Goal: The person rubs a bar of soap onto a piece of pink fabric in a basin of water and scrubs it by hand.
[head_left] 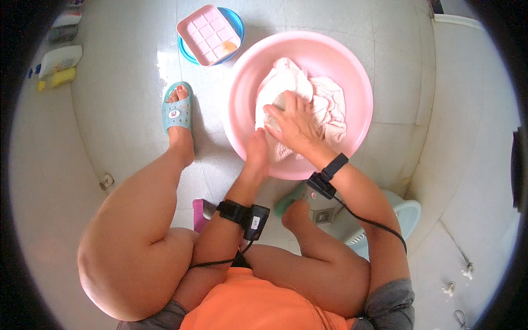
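A wet-looking, pale pink towel [330, 110] lies bunched in a large pink basin [357, 82] on the floor in front of me. My right hand [297, 124] presses down on the towel with its fingers curled round a pale, rounded block like a bar of soap [279, 103]; the hand partly covers it. At the basin's near left side, my left hand [257, 148] grips the towel's edge. Its thumb side shows, while the fingers are hidden by the cloth. A black band with a small box sits on each wrist.
Beyond the basin's left side, a pink gridded tray [209, 34] rests on a blue round container [236, 25]. Several bottles [60, 60] line the left wall. A floor drain [323, 216] and a pale blue-green basin [408, 217] are near my right leg. Cables trail from both wrist boxes.
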